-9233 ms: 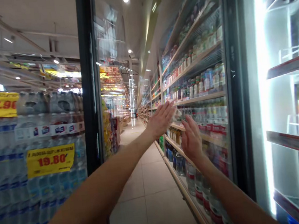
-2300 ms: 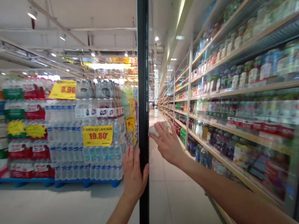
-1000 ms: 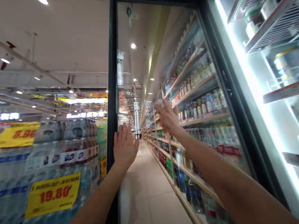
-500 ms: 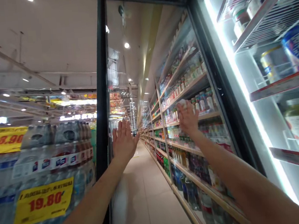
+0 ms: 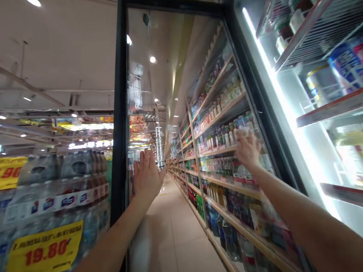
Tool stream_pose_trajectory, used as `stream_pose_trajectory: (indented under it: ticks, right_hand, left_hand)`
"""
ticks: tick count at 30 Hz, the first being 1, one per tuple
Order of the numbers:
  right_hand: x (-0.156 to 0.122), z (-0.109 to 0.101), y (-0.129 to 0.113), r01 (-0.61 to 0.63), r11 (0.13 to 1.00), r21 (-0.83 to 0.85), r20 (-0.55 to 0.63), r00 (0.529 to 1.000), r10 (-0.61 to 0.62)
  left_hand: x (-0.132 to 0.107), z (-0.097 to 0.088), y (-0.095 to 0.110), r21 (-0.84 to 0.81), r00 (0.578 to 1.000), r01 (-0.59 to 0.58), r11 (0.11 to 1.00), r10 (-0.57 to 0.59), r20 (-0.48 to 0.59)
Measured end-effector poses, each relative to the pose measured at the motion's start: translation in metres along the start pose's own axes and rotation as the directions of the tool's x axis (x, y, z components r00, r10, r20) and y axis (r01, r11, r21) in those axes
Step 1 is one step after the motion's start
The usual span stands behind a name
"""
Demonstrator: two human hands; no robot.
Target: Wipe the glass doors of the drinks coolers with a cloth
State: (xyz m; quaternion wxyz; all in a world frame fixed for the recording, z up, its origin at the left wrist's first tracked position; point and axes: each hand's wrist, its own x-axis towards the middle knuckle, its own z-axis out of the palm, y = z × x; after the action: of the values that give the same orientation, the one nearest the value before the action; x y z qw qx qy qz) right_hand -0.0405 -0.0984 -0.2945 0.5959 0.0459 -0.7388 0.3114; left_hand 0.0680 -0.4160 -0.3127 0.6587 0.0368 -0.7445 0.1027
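In front of me stands an open glass door (image 5: 173, 47) with a black frame, reaching from the cooler on the right. My left hand (image 5: 147, 175) lies flat against its left part, fingers stretched out and nothing in them. Higher on the right part of the pane is my right hand (image 5: 248, 151), blurred by motion. Under its fingers is a crumpled white cloth or tissue (image 5: 242, 131), pressed to the glass; which of the two, I cannot tell. The fingers partly cover it.
Right of the door is a lit cooler with wire shelves (image 5: 318, 20), bottles (image 5: 356, 153) and a blue package (image 5: 343, 67). Shrink-wrapped bottle packs (image 5: 62, 198) with yellow price signs (image 5: 43, 254) are stacked at left. Drink shelves (image 5: 223, 153) and a tiled floor (image 5: 174, 226) appear in the glass.
My right hand has slid right and slightly down across the glass with the white cloth or tissue. The left hand stays flat on the pane. The view has shifted slightly.
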Motion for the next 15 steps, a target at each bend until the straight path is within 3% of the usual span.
stream_pose_trajectory:
  ticks: [1, 3, 5, 8, 10, 12, 13, 14, 15]
  right_hand:
    - [0.009, -0.007, 0.011, -0.121, 0.993, -0.005, -0.024, 0.992, 0.121]
    - [0.025, -0.014, 0.013, -0.172, 0.985, -0.013, -0.035, 0.984, 0.172]
    - [0.031, -0.009, -0.015, -0.079, 0.997, -0.009, -0.002, 0.997, 0.079]
    - [0.016, 0.011, -0.087, 0.226, 0.974, 0.022, 0.076, 0.971, -0.227]
    - [-0.002, 0.024, -0.127, 0.552, 0.832, 0.045, 0.122, 0.824, -0.553]
    - [-0.015, 0.03, -0.143, 0.735, 0.675, 0.063, 0.153, 0.662, -0.734]
    - [-0.017, 0.03, -0.142, 0.738, 0.673, 0.052, 0.152, 0.66, -0.736]
    - [-0.015, 0.028, -0.135, 0.686, 0.727, 0.028, 0.135, 0.718, -0.682]
    - [-0.01, 0.025, -0.126, 0.584, 0.812, -0.002, 0.102, 0.807, -0.581]
  left_hand:
    - [0.0, 0.001, 0.0, 0.001, 1.0, 0.003, 1.0, -0.003, -0.001]
    - [0.001, 0.001, 0.001, 0.003, 1.0, 0.01, 1.0, -0.01, 0.002]
    - [0.001, 0.001, 0.002, 0.006, 1.0, 0.013, 1.0, -0.014, 0.016]
    - [0.001, 0.001, 0.001, 0.026, 1.0, 0.0, 1.0, 0.0, 0.022]
    - [0.001, -0.001, -0.002, 0.042, 1.0, -0.022, 0.999, 0.022, 0.007]
    - [0.001, -0.003, -0.006, 0.048, 0.998, -0.057, 0.997, 0.057, 0.004]
    - [0.001, -0.004, -0.009, 0.047, 0.997, -0.076, 0.996, 0.076, 0.006]
    - [0.001, -0.006, -0.013, 0.046, 0.995, -0.096, 0.994, 0.096, 0.012]
    - [0.002, -0.009, -0.016, 0.047, 0.994, -0.112, 0.993, 0.112, 0.018]
